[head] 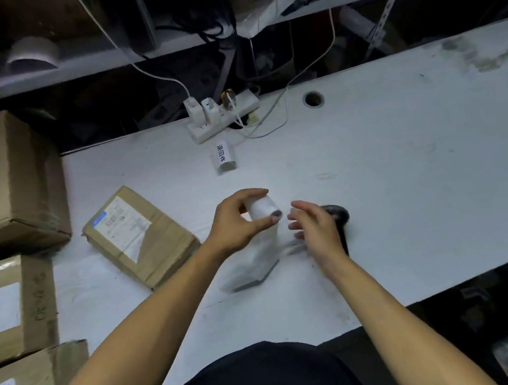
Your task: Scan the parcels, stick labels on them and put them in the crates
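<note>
While the left hand (238, 225) pinches a label roll (262, 208), the right hand (315, 227), fingers spread, hides a black scanner (337, 213).

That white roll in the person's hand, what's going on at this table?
A person stands at a white table. Their left hand grips a white roll of labels, with a strip hanging down from it, while the right hand hovers open beside it. A small cardboard parcel lies to the left, a black scanner behind the right hand. No label is stuck on yet.
</note>
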{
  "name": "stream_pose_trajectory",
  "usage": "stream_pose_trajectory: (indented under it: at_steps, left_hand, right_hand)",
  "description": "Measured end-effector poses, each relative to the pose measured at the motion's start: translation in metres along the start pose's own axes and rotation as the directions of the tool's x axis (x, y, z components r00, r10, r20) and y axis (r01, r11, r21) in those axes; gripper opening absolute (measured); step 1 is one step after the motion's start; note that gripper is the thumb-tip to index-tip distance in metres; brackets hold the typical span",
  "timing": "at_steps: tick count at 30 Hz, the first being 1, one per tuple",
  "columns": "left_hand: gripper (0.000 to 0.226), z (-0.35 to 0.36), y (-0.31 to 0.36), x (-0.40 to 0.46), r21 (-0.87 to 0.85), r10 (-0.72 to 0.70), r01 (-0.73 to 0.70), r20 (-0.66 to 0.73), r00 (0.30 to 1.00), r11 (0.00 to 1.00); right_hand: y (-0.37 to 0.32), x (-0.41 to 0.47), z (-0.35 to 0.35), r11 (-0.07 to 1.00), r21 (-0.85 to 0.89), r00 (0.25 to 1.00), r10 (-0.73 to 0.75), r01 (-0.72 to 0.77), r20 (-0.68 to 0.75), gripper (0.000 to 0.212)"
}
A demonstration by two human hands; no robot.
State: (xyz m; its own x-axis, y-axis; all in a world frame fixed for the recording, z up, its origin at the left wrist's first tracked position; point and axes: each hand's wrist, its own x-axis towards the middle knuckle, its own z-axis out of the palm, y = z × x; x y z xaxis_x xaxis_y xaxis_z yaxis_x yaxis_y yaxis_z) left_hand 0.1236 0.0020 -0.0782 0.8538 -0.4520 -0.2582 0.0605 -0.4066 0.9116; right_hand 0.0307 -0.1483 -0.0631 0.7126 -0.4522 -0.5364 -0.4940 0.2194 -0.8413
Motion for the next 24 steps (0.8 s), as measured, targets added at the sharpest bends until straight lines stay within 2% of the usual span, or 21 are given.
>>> stream_pose_trajectory:
  at_steps: [1, 2, 3, 5, 7, 10, 12, 14, 17, 18, 21, 24]
  left_hand:
    - [0.053, -0.010, 0.006, -0.011, -0.096, 0.035, -0.030, 0.057, 0.998, 0.995]
    - [0.051, -0.019, 0.011, -0.020, -0.153, 0.070, -0.054, 0.104, 0.992, 0.987]
    - [0.049, -0.026, 0.014, -0.029, -0.183, 0.098, -0.072, 0.133, 0.986, 0.981]
    - [0.046, -0.041, 0.014, -0.041, -0.200, 0.126, -0.100, 0.121, 0.985, 0.975]
    - [0.045, -0.055, 0.010, -0.048, -0.179, 0.142, -0.126, 0.081, 0.986, 0.976]
    - [0.039, -0.068, 0.003, -0.055, -0.142, 0.139, -0.134, 0.029, 0.990, 0.981]
    - [0.035, -0.073, -0.001, -0.058, -0.073, 0.156, -0.156, 0.003, 0.988, 0.985]
    - [0.034, -0.075, 0.000, -0.060, 0.023, 0.180, -0.179, -0.026, 0.983, 0.984]
    - [0.048, -0.071, 0.007, -0.065, 0.081, 0.237, -0.234, -0.035, 0.971, 0.969]
    - [0.053, -0.066, 0.011, -0.067, 0.080, 0.251, -0.248, -0.034, 0.967, 0.966]
    - [0.061, -0.050, 0.019, -0.075, 0.105, 0.297, -0.286, -0.102, 0.950, 0.952]
    - [0.068, -0.036, 0.020, -0.077, 0.182, 0.353, -0.314, -0.254, 0.900, 0.932]
  right_hand:
    - [-0.008, 0.002, 0.006, 0.974, 0.150, 0.977, 0.144, -0.168, 0.159, 0.021]
    - [-0.014, 0.003, 0.010, 0.931, 0.245, 0.936, 0.194, -0.270, 0.295, 0.025]
    - [-0.017, 0.004, 0.012, 0.901, 0.294, 0.897, 0.184, -0.317, 0.402, 0.029]
    - [-0.022, 0.002, 0.019, 0.893, 0.302, 0.827, 0.124, -0.334, 0.548, 0.037]
    - [-0.023, 0.000, 0.026, 0.904, 0.299, 0.789, 0.065, -0.306, 0.611, 0.036]
    - [-0.021, -0.001, 0.032, 0.912, 0.293, 0.780, 0.047, -0.289, 0.624, 0.025]
    - [-0.019, -0.002, 0.035, 0.925, 0.266, 0.790, 0.056, -0.271, 0.611, 0.025]
    - [-0.019, -0.003, 0.040, 0.947, 0.230, 0.825, 0.060, -0.225, 0.563, 0.037]
    - [-0.017, -0.002, 0.047, 0.964, 0.219, 0.887, 0.034, -0.150, 0.460, 0.079]
    - [-0.017, -0.001, 0.049, 0.965, 0.226, 0.901, 0.023, -0.133, 0.433, 0.086]
    - [-0.020, -0.004, 0.055, 0.969, 0.228, 0.921, 0.000, -0.097, 0.391, 0.091]
    - [-0.023, -0.008, 0.061, 0.980, 0.178, 0.928, 0.013, -0.085, 0.371, 0.093]
